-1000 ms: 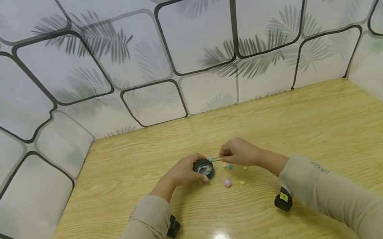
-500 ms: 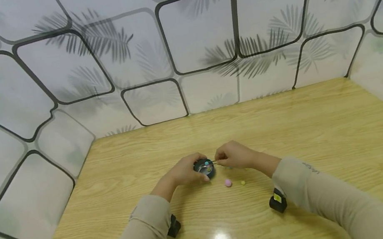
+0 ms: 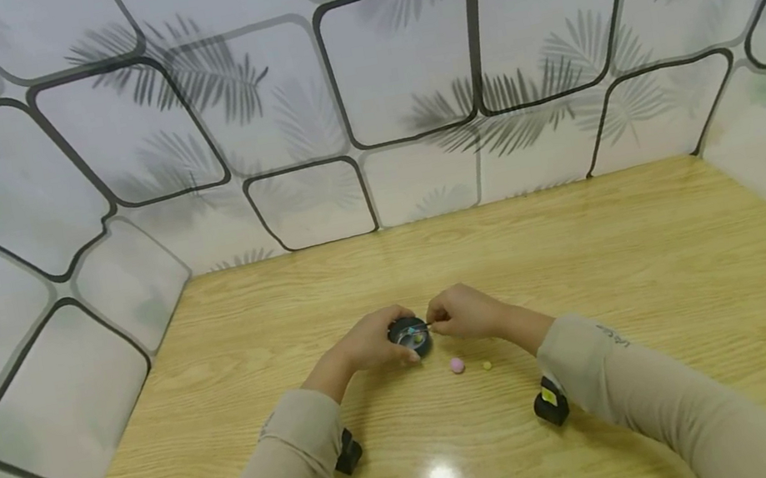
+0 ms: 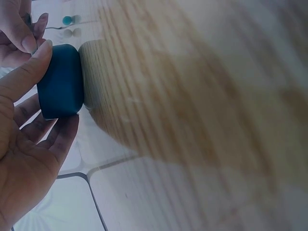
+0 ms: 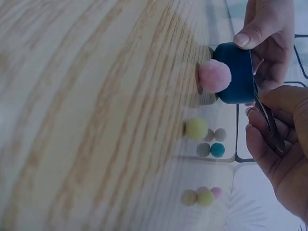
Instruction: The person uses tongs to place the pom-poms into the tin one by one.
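Note:
My left hand (image 3: 370,341) holds a small dark blue bowl (image 3: 427,343) upright on the table, thumb and fingers around its sides. Inside it, in the head view, lie a yellow-green pom-pom (image 3: 418,339) and a blue pom-pom (image 3: 411,331). My right hand (image 3: 467,312) pinches a pair of metal tweezers (image 5: 271,125), whose tips reach over the bowl's rim and are hidden in the right wrist view. A fluffy pink pom-pom (image 5: 215,76) sits beside the bowl, and a yellow pom-pom (image 5: 196,129) lies near it.
In the right wrist view, a teal pom-pom (image 5: 218,150), a pale pom-pom (image 5: 220,134) and another yellow pom-pom (image 5: 205,198) lie farther off on the wood-grain table (image 3: 273,308). A patterned wall covering (image 3: 398,59) rises behind the table.
My right hand has moved left and brought the tweezers, with a blue pom-pom at their tips, from beside the bowl to over its inside. My left hand and the bowl have stayed put.

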A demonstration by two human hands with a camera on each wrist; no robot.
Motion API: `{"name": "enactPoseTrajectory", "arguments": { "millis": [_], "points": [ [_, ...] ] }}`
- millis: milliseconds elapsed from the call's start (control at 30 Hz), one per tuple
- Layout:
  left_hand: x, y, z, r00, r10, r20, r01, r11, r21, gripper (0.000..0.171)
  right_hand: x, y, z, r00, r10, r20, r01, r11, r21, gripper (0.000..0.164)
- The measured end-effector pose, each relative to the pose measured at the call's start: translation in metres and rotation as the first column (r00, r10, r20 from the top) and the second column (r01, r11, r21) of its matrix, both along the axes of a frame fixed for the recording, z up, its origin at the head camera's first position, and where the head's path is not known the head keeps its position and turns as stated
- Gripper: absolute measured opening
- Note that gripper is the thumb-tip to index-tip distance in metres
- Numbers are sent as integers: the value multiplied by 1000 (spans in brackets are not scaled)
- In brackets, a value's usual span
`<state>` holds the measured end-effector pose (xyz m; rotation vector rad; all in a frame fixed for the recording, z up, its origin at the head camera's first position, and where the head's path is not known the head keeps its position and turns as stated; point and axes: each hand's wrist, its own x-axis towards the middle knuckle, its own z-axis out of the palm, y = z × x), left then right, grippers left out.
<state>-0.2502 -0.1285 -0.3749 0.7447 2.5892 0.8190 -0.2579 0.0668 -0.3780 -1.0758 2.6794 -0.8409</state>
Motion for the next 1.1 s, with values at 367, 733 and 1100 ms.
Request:
{"name": "enactPoseTrajectory", "arguments": {
  "millis": [367, 733, 1100],
  "points": [
    [1, 1, -1, 1000, -10, -11, 10, 1000, -1, 54, 2, 1, 2, 1000, -6, -13, 6, 1000, -14, 10],
    [2, 1, 0, 1000, 2, -15, -2, 1000, -20, 55, 6, 18, 8, 999, -23, -32, 22, 998, -53, 12],
    [2, 0, -2, 1000, -10, -28, 9, 1000, -23, 57, 7, 42, 8, 995, -82, -65, 79, 995, -53, 9]
  ]
}}
